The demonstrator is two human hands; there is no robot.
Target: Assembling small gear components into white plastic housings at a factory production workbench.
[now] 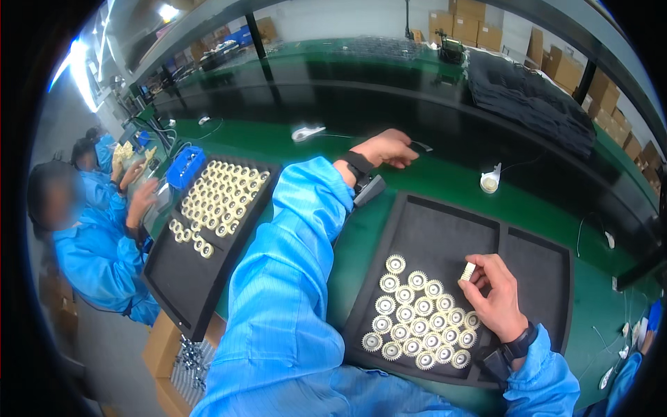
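Note:
My right hand [497, 295] pinches a small cream gear [467, 271] on edge between thumb and fingers, above the right black tray [445, 233]. Below and to its left, several cream gears [419, 326] with metal centres lie flat in rows in that tray. My left hand [389, 148] is stretched forward over the green bench, its fingers curled closed. A thin dark piece with a pale tip [422, 146] shows beside those fingers; whether they hold it is unclear. Each wrist wears a dark strap with a small box.
At the left, another black tray [187, 281] holds rows of cream ring-ended parts [222, 191] near a blue bin [185, 167]. White teardrop-shaped pieces [490, 179] with cords lie on the green bench [445, 170]. A cardboard box [161, 358] stands low left. Co-workers in blue sit at left.

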